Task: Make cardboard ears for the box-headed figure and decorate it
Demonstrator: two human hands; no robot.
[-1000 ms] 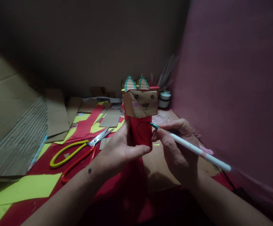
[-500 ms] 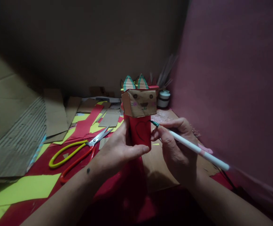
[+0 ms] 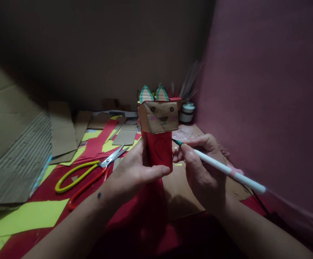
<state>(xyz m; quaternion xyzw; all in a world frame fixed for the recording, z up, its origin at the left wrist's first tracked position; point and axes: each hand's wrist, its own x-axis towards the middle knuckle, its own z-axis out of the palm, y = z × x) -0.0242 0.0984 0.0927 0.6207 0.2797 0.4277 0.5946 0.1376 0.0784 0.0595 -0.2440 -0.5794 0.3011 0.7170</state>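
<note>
My left hand (image 3: 133, 169) is wrapped around the red body of a small cat figure (image 3: 160, 133), holding it upright. The figure has a brown cardboard head with a drawn face and two teal-edged ears. A drawn heart shows on the red body. My right hand (image 3: 199, 165) pinches a white pen (image 3: 226, 169) with a green tip. The tip sits just right of the body's upper edge, close to it.
Scissors (image 3: 88, 172) with yellow and red handles lie left of my hands on red paper. Cardboard sheets (image 3: 16, 147) and red and yellow paper scraps cover the left side. A small white jar (image 3: 187, 112) stands behind the figure. A pink wall (image 3: 266, 90) rises on the right.
The figure has shifted slightly left and turned a little, so the heart faces me more. The pen tip stays near the body's right edge.
</note>
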